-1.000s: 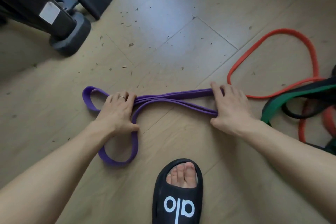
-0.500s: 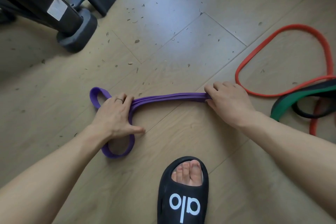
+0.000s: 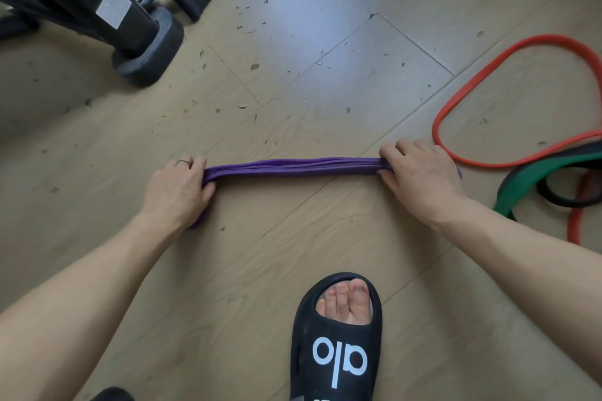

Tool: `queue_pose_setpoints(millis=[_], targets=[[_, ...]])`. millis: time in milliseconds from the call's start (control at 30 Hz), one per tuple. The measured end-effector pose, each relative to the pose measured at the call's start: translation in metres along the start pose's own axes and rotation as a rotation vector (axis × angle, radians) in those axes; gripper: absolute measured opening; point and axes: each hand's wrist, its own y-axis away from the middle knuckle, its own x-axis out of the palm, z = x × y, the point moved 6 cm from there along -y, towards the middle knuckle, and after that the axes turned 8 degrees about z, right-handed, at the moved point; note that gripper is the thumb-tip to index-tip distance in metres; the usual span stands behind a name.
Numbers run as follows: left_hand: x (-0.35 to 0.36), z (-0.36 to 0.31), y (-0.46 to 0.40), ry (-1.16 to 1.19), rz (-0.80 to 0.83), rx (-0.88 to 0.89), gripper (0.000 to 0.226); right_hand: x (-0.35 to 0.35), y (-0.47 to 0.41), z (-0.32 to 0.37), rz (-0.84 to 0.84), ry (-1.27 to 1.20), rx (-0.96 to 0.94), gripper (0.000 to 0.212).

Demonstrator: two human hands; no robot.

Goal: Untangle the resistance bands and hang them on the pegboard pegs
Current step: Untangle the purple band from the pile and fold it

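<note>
Purple band (image 3: pixel 294 171), folded into several layers, runs as one flat strip left-right across the wood floor (image 3: pixel 325 238), mid-scene. Left hand (image 3: pixel 177 192) grips its left end, fingers curled over the top, thumb underneath on the near side; a bit of purple peeks out below the heel of the hand. Right hand (image 3: pixel 420 172) grips the right end the same way, fingers curled over, thumb tucked near; a sliver of purple shows just past its right edge.

Red band (image 3: pixel 456 98) loops on the floor far-right, just beside the right hand, can't tell if touching. Green band (image 3: pixel 534 181) and black band (image 3: pixel 560 202) overlap it at the right edge, still tangled w/ each other.

Black slide sandal (image 3: pixel 338 342) near-centre, well apart from the strip. Black equipment base (image 3: pixel 146 49) far-left. Open floor between strip and base, dotted w/ small debris; open floor also between strip and sandal.
</note>
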Motion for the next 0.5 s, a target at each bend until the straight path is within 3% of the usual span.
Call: queue_pose_setpoints(millis=[267, 367, 500], targets=[[0.020, 0.000, 0.002, -0.084, 0.417, 0.013, 0.128, 0.002, 0.001, -0.001, 0.052, 0.042, -0.013, 0.026], [0.024, 0.006, 0.004, -0.117, 0.398, 0.026, 0.124, 0.001, 0.000, -0.001, 0.053, 0.052, -0.020, 0.026], [0.021, 0.007, 0.007, -0.046, 0.331, 0.054, 0.079, 0.001, 0.001, 0.000, 0.025, 0.058, -0.040, 0.022]])
